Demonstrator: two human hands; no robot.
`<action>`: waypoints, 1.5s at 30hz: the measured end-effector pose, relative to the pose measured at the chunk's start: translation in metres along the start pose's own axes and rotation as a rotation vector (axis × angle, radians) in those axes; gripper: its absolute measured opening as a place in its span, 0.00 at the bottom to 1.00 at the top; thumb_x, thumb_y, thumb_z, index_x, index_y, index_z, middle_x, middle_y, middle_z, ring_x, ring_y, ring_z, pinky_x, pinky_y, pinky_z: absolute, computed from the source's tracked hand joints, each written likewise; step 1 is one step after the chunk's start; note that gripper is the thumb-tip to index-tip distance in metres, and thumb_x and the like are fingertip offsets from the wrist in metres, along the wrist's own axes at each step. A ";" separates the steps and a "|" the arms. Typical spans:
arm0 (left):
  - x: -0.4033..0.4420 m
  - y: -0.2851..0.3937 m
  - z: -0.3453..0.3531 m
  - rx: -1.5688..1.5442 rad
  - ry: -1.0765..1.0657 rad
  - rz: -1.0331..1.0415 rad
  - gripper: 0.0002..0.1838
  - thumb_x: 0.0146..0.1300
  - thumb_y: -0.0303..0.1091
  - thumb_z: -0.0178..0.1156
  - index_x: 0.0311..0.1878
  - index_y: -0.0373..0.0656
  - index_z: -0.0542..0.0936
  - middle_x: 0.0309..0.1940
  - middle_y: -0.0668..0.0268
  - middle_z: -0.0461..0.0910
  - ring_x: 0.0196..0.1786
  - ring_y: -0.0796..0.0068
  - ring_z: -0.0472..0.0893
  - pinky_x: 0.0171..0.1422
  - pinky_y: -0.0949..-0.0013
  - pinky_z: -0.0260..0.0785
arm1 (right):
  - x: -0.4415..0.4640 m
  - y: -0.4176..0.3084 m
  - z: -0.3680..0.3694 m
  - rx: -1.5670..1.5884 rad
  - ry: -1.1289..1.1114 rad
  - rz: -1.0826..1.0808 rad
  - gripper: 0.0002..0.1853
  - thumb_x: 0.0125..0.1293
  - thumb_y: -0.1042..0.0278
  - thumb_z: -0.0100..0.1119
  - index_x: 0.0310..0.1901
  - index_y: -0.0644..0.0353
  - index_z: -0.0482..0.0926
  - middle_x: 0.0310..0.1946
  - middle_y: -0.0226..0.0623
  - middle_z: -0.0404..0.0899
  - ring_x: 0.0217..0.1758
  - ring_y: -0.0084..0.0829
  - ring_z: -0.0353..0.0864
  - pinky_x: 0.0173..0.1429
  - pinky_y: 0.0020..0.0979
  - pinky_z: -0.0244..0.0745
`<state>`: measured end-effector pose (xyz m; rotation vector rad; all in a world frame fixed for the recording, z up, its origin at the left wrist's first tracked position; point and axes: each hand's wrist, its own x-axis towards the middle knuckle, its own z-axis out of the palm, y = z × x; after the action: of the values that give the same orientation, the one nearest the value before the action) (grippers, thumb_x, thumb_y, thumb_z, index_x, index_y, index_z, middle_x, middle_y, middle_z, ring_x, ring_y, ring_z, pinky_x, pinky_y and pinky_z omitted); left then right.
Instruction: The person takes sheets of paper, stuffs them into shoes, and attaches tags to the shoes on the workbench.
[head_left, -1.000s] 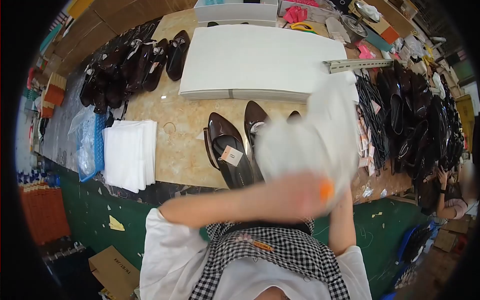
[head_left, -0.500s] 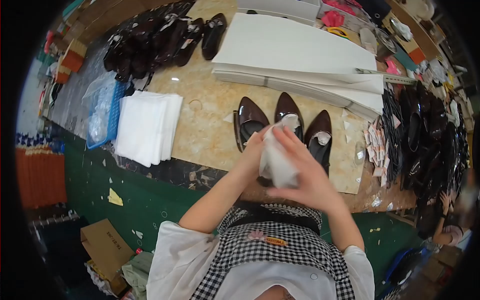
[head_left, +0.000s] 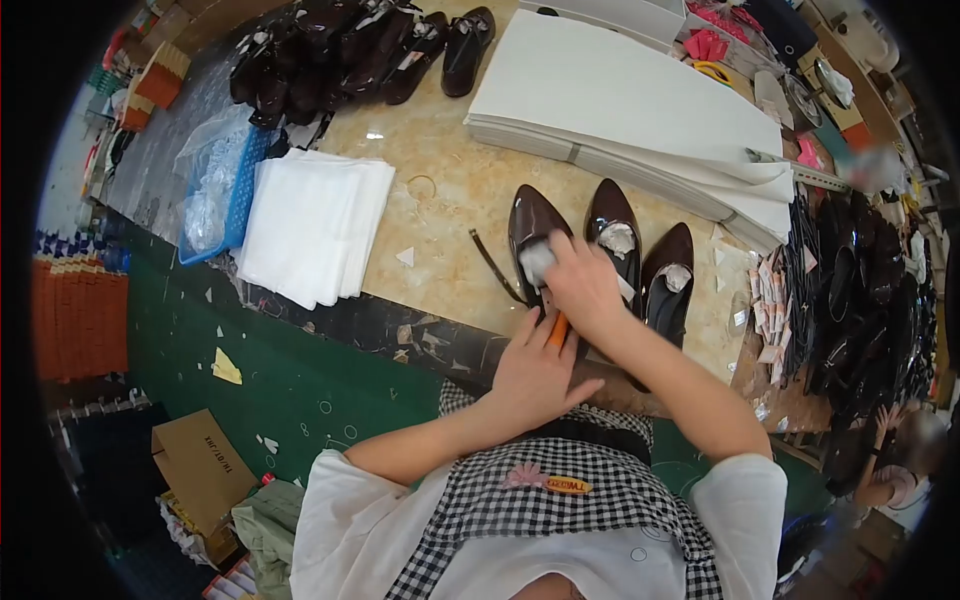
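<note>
Three dark brown pointed shoes stand side by side near the table's front edge. At the opening of the left shoe (head_left: pixel 532 212), my right hand (head_left: pixel 585 290) is closed on a wad of white paper (head_left: pixel 537 262). My left hand (head_left: pixel 535 365) lies over the heel end of that shoe, fingers spread, with an orange item (head_left: pixel 558 331) showing between them. White paper fills the toes of the middle shoe (head_left: pixel 611 208) and the right shoe (head_left: pixel 670 252). A dark strap (head_left: pixel 492 265) sticks out left of the left shoe.
Left are a stack of white sheets (head_left: pixel 310 225) and a blue basket (head_left: pixel 240 195) with clear plastic. Behind lies a large white paper stack (head_left: pixel 620 90). More dark shoes (head_left: pixel 340 50) are heaped back left and at right, beside tags (head_left: pixel 771 305). A co-worker's hand (head_left: pixel 885 425) shows far right.
The white paper, earlier loose and then squeezed between both hands, is now at the left shoe's opening in my right hand. My left hand has moved down to the shoe's heel end.
</note>
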<state>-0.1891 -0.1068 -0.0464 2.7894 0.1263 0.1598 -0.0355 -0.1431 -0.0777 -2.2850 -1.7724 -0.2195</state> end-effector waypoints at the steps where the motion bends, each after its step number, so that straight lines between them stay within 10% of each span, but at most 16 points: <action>1: -0.001 0.004 0.006 -0.002 0.026 0.014 0.37 0.65 0.61 0.57 0.56 0.29 0.81 0.54 0.44 0.80 0.67 0.49 0.73 0.78 0.47 0.54 | 0.017 0.001 0.006 -0.055 -0.054 -0.016 0.06 0.45 0.69 0.67 0.26 0.60 0.82 0.40 0.39 0.73 0.44 0.38 0.79 0.44 0.36 0.79; 3: 0.003 0.003 0.008 -0.048 -0.045 -0.001 0.36 0.64 0.59 0.58 0.54 0.29 0.83 0.53 0.45 0.81 0.66 0.50 0.75 0.77 0.49 0.56 | 0.034 -0.010 0.014 -0.175 -0.212 0.061 0.09 0.48 0.71 0.68 0.34 0.60 0.82 0.43 0.40 0.74 0.48 0.41 0.80 0.49 0.39 0.80; 7: 0.006 -0.001 0.015 -0.038 0.024 -0.010 0.31 0.63 0.54 0.61 0.52 0.31 0.85 0.52 0.45 0.83 0.64 0.52 0.76 0.76 0.51 0.58 | 0.018 0.013 -0.048 0.712 -0.302 0.179 0.22 0.53 0.67 0.70 0.51 0.65 0.81 0.53 0.47 0.75 0.56 0.46 0.80 0.59 0.39 0.78; 17: 0.007 -0.008 -0.001 0.000 -0.022 0.073 0.26 0.59 0.50 0.67 0.52 0.39 0.86 0.52 0.48 0.82 0.61 0.48 0.76 0.73 0.49 0.62 | 0.050 0.037 0.007 0.267 -0.222 0.406 0.26 0.52 0.54 0.74 0.52 0.55 0.83 0.44 0.43 0.84 0.47 0.47 0.86 0.49 0.44 0.80; 19: 0.002 -0.028 -0.027 -0.123 0.302 0.101 0.22 0.55 0.46 0.70 0.46 0.38 0.84 0.49 0.51 0.81 0.62 0.49 0.74 0.69 0.50 0.66 | 0.035 0.039 -0.020 0.426 -0.023 0.447 0.26 0.52 0.59 0.74 0.54 0.58 0.82 0.48 0.45 0.82 0.51 0.47 0.84 0.53 0.45 0.79; 22: 0.015 -0.043 -0.017 -0.623 0.649 -0.241 0.35 0.67 0.43 0.62 0.73 0.36 0.65 0.62 0.53 0.78 0.65 0.54 0.77 0.74 0.50 0.65 | 0.012 0.032 -0.066 0.662 0.338 0.554 0.30 0.54 0.68 0.71 0.61 0.62 0.76 0.45 0.48 0.76 0.48 0.48 0.82 0.52 0.42 0.78; 24: 0.012 -0.052 0.042 -1.466 0.335 -0.561 0.33 0.73 0.56 0.53 0.67 0.36 0.71 0.56 0.54 0.81 0.53 0.59 0.84 0.60 0.57 0.77 | -0.005 0.028 -0.091 0.796 0.403 0.526 0.36 0.56 0.67 0.70 0.67 0.62 0.71 0.48 0.48 0.74 0.46 0.46 0.81 0.52 0.38 0.78; 27: 0.039 -0.017 0.014 -1.837 -0.201 -0.543 0.35 0.74 0.63 0.45 0.61 0.36 0.75 0.46 0.56 0.85 0.43 0.67 0.86 0.45 0.67 0.81 | -0.049 0.045 -0.131 0.757 0.371 0.511 0.44 0.56 0.64 0.73 0.74 0.60 0.62 0.56 0.51 0.71 0.48 0.48 0.80 0.53 0.38 0.78; 31: 0.074 0.059 0.018 -1.604 -0.327 -0.340 0.30 0.76 0.56 0.43 0.60 0.37 0.74 0.40 0.56 0.85 0.36 0.69 0.86 0.40 0.67 0.80 | -0.088 0.079 -0.135 0.416 0.580 0.745 0.30 0.59 0.68 0.71 0.63 0.62 0.75 0.41 0.41 0.76 0.40 0.43 0.84 0.45 0.38 0.80; 36: 0.084 0.061 0.015 -1.762 -0.446 -0.481 0.37 0.74 0.66 0.41 0.59 0.36 0.74 0.40 0.56 0.85 0.35 0.69 0.86 0.40 0.67 0.80 | -0.193 0.156 -0.165 0.928 0.423 0.882 0.28 0.62 0.66 0.68 0.64 0.58 0.77 0.51 0.40 0.82 0.43 0.33 0.83 0.49 0.36 0.81; 39: 0.086 0.023 0.003 -1.803 -0.297 -0.433 0.50 0.67 0.80 0.35 0.60 0.35 0.74 0.37 0.54 0.84 0.35 0.66 0.85 0.37 0.68 0.79 | -0.307 0.266 -0.129 -0.304 0.382 1.226 0.10 0.67 0.67 0.62 0.47 0.61 0.81 0.42 0.47 0.85 0.45 0.49 0.85 0.48 0.44 0.82; 45: 0.081 -0.008 0.000 -1.884 -0.136 -0.378 0.48 0.68 0.78 0.37 0.61 0.36 0.74 0.37 0.50 0.84 0.30 0.61 0.85 0.35 0.67 0.80 | -0.330 0.294 -0.109 -0.466 0.050 1.182 0.11 0.64 0.62 0.65 0.40 0.61 0.80 0.32 0.48 0.84 0.38 0.50 0.87 0.42 0.47 0.83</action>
<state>-0.1093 -0.0906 -0.0414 0.8678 0.2662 -0.0345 0.1687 -0.5502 -0.0892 -3.1415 -0.1189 -0.4594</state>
